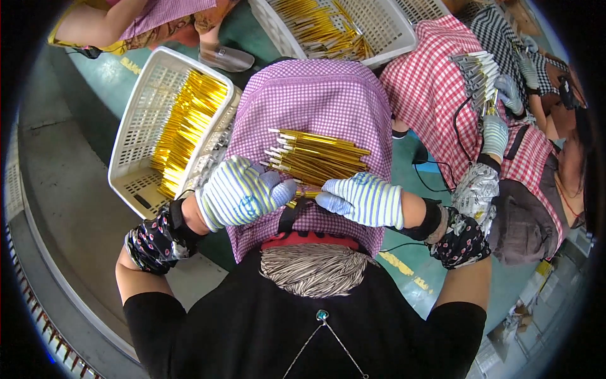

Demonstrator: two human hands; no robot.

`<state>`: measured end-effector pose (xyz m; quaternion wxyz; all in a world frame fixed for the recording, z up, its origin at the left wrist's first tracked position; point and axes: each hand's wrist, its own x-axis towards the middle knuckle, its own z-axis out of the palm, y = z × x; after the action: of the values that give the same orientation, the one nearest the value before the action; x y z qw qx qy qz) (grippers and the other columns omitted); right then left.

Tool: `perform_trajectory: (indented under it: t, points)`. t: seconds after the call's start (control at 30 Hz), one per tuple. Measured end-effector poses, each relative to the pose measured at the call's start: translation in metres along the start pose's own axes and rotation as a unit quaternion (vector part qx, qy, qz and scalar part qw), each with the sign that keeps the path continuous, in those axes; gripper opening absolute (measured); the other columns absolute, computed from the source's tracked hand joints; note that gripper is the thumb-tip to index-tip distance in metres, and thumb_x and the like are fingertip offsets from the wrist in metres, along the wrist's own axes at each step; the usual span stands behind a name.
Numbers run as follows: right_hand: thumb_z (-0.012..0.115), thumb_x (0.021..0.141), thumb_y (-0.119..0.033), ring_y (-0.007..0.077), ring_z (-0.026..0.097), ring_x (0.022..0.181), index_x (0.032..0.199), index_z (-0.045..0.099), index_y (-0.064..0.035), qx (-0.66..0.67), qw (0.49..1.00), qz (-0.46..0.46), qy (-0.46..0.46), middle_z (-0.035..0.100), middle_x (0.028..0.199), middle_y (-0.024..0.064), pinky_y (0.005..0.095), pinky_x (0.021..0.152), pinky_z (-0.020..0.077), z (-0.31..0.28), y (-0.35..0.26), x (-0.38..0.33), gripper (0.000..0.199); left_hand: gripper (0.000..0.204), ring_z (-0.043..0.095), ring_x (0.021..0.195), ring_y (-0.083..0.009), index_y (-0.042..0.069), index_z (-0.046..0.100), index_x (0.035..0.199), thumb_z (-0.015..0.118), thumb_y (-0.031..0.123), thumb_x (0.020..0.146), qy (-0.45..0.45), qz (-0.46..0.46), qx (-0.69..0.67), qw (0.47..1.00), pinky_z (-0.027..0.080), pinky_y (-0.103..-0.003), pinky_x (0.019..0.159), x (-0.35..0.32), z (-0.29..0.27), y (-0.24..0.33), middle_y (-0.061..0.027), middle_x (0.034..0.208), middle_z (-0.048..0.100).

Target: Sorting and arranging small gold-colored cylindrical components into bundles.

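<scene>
A pile of thin gold metallic rods with pale tips (322, 156) lies across the purple checked cloth (309, 85) over my lap. Below the pile, my left hand (243, 192), in a striped knit glove, has its fingers curled at the left end of a few gold rods (307, 193). My right hand (365, 199), gloved the same way, closes on their right end. Both hands nearly meet in front of my waist, and the gloves hide most of what they grip.
At my left stands a white plastic basket (131, 120) with many gold rods. Another white basket (273, 28) of rods is ahead. On the right, a co-worker's gloved hand (495, 136) is near silvery-tipped rods above a red checked cloth (420, 82). A person's shoe (227, 58) rests beyond the left basket.
</scene>
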<state>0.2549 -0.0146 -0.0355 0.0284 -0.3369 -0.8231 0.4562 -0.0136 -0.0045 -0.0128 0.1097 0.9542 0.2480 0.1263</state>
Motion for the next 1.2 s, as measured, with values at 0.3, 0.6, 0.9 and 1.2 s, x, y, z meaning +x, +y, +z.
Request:
perform_trajectory:
  t: [0.3,0.6,0.9,1.2]
  points:
    - [0.049,0.097,-0.031,0.0335,0.064,0.065,0.103,0.060,-0.0044,-0.228,0.972,0.054,0.027,0.064,0.072,0.0149,0.0462,0.059,0.0519,0.001,0.014,-0.012,0.029,0.027,0.054,0.063,-0.0115,0.007,0.065,0.108,0.071,0.026,0.088,-0.155,-0.380,-0.421,0.809,0.045,-0.030,0.061,-0.047,0.003,-0.021,-0.0037,0.070,0.061]
    - [0.059,0.092,-0.027,0.0309,0.062,0.091,0.124,0.059,-0.0047,-0.194,0.962,-0.076,0.175,0.062,0.106,0.0160,0.0408,0.076,0.0527,0.022,-0.001,0.021,0.040,0.031,0.057,0.081,-0.0094,0.004,0.058,0.119,0.059,0.028,0.098,0.029,-0.424,-0.633,0.647,0.047,-0.027,0.071,-0.024,0.017,-0.013,0.0003,0.092,0.062]
    - [0.065,0.085,-0.016,0.0394,0.062,0.093,0.119,0.056,-0.0047,0.222,0.953,-0.086,0.187,0.064,0.102,0.0189,0.0435,0.079,0.0507,0.016,-0.019,0.041,0.038,0.033,0.042,0.131,-0.0342,0.005,0.052,0.126,0.048,0.026,0.100,0.108,-0.235,-0.488,0.833,0.033,-0.043,0.109,0.018,0.027,0.008,-0.0260,0.149,0.031]
    - [0.055,0.095,-0.027,0.0384,0.064,0.083,0.120,0.053,-0.0056,0.099,0.986,0.106,0.086,0.064,0.096,0.0199,0.0458,0.071,0.0505,-0.029,-0.004,0.019,0.033,0.056,0.032,0.139,-0.0341,0.003,0.040,0.141,0.057,0.028,0.093,0.108,-0.238,-0.472,0.842,0.024,-0.044,0.115,0.045,0.023,0.013,-0.0218,0.150,0.031]
